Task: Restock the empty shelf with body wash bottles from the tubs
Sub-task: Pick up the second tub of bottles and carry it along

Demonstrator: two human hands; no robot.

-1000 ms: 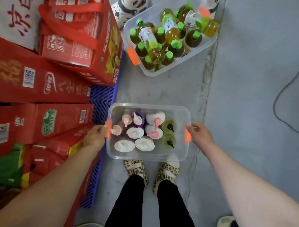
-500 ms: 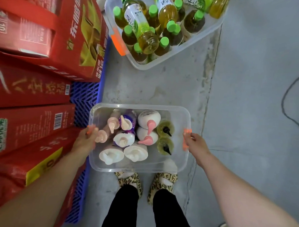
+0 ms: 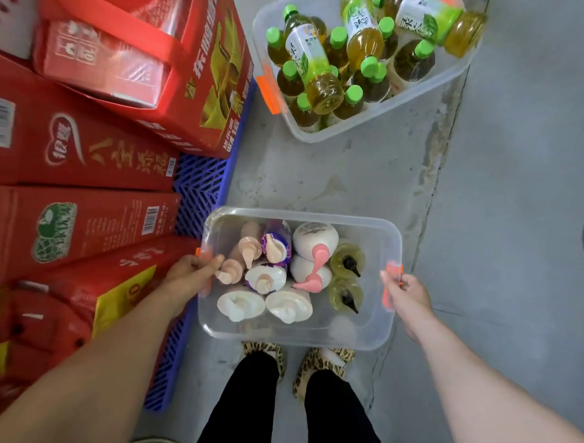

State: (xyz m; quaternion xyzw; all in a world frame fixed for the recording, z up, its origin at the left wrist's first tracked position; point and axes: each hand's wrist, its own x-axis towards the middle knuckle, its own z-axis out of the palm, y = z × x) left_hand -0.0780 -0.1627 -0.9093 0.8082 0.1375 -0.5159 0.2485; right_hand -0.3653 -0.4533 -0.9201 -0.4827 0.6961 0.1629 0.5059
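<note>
Clear plastic rectangular tub point(image 3: 374, 328) holds smooth, rounded pump bottles point(image 3: 315, 237).

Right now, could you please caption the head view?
Left hand and right hand hold a clear tub of pump bottles beside red cartons.

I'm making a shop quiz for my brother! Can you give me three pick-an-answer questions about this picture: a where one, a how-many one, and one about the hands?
1. Where is the tub of green-capped bottles? A on the floor; B on a shelf; C on a table.
2. How many black-pump bottles stand in the held tub? A one; B two; C five.
3. What are the left hand and right hand doing? A hanging loose; B each lifting a bottle; C gripping the held tub's ends.
Answers: 1 A, it sits on the concrete ahead. 2 B, two yellow-green ones by its right wall. 3 C, each hand grips one end.
</note>
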